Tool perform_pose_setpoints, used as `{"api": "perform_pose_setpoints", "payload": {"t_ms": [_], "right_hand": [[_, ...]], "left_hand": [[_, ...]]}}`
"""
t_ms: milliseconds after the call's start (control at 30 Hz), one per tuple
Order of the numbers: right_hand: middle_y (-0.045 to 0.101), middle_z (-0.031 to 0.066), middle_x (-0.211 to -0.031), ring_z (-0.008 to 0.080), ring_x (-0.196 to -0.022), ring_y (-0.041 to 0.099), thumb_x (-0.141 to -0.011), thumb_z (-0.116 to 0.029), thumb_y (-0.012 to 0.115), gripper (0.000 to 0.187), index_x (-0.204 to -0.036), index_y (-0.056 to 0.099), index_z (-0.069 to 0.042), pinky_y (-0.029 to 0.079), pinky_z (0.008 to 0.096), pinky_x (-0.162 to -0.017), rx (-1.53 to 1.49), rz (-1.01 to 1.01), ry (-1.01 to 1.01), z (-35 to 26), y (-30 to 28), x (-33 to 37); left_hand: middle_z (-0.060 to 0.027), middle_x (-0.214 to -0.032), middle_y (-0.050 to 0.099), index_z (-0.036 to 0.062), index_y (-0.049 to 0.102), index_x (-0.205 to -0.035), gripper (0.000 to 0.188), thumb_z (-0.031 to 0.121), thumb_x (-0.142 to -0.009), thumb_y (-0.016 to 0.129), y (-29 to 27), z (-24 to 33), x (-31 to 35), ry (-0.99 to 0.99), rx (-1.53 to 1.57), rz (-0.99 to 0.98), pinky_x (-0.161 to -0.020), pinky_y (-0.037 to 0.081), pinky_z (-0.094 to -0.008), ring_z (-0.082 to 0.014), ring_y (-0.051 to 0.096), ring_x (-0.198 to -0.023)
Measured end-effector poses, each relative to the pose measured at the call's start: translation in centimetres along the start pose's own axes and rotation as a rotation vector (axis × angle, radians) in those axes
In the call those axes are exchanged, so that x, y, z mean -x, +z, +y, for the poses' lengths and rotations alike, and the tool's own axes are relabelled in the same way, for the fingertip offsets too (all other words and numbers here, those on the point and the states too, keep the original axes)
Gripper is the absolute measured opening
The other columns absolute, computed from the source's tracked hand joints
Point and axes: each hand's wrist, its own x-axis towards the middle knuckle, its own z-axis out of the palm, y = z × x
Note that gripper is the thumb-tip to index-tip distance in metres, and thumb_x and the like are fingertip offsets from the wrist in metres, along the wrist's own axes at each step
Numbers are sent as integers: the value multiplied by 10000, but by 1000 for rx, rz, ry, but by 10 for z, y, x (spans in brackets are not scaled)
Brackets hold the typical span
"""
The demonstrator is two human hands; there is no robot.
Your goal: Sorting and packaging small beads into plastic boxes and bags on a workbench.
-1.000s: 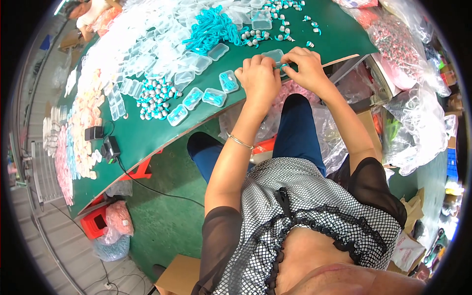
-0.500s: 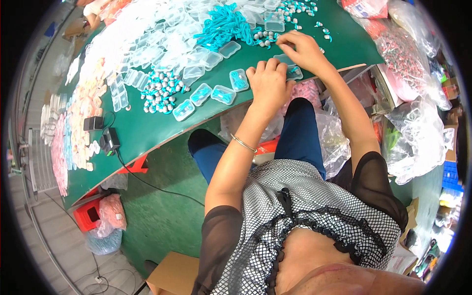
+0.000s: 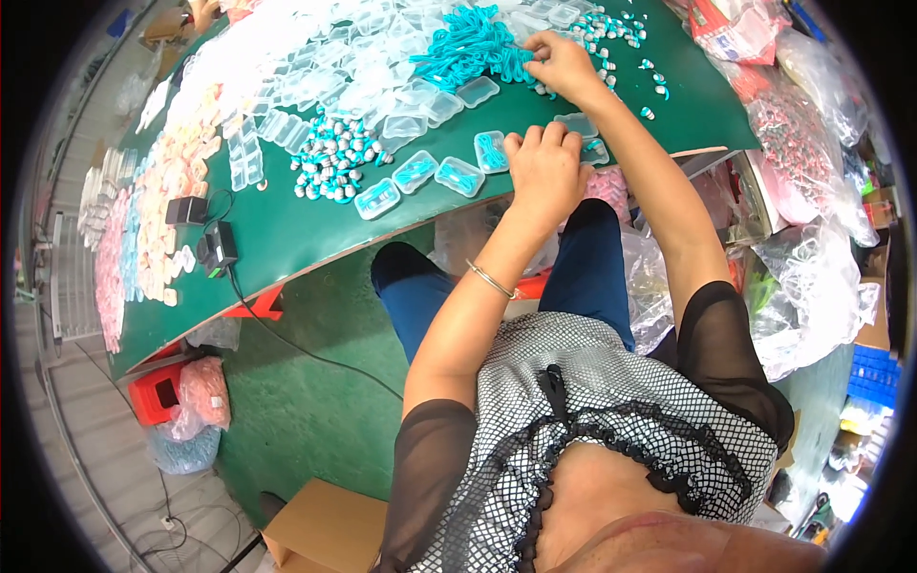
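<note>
My right hand (image 3: 564,69) reaches to the right edge of a heap of teal cords (image 3: 473,46), its thumb and fingers closing on a cord there. By the table's near edge my left hand (image 3: 546,172) is curled, fingers pressed together; what lies under them is hidden. Just right of it an opened clear plastic case (image 3: 577,125) shows, with something teal in one half (image 3: 594,151). To its left stand several small clear cases with teal contents, among them one case (image 3: 491,151) close to my fingers and another case (image 3: 377,199) farther left.
A pile of grey-and-teal earplugs (image 3: 330,158) lies left of the cases, with more earplugs (image 3: 611,33) at the far right. Clear empty cases (image 3: 334,57) heap across the back. A black device (image 3: 218,248) with a cable sits at left. Plastic bags (image 3: 812,286) crowd the right side.
My right hand has moved left and away from me, from the loose earplugs to the teal cords. My left hand stays beside the opened case; the whole view has shifted slightly.
</note>
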Motion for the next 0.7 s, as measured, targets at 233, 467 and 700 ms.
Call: {"api": "perform_pose_setpoints", "payload": {"t_ms": [233,467,700], "right_hand": [[643,43,-1009,117,-894,612,-844,-13,642,278,-1122,621,-16,511,275,-806,-373,-184,-240,9,-66,60],[627,89,-917,251,-842,620,-762,-34,678,280,-1024,578,-36,506,360,-769,-155,-226,-377,3,-79,113],[621,95,-926,289,-920,581,-752,-67,697,196,-927,615,-37,469,390,-814,-28,-241,-566,14,-71,116]], "left_hand": [[-58,-1101,622,121,646,-1071,457,285,-670,793,-4,-9,1,-36,88,0,-858,363,-491,-270,581,-1003],[-51,-1074,655,119,551,-1216,655,277,-645,829,-6,-6,-3,-129,141,-71,-883,349,-497,-262,593,-1035],[-40,-1072,656,119,594,-1154,569,281,-657,820,-6,-5,-2,-110,144,-70,-889,336,-488,-253,591,-1021]]}}
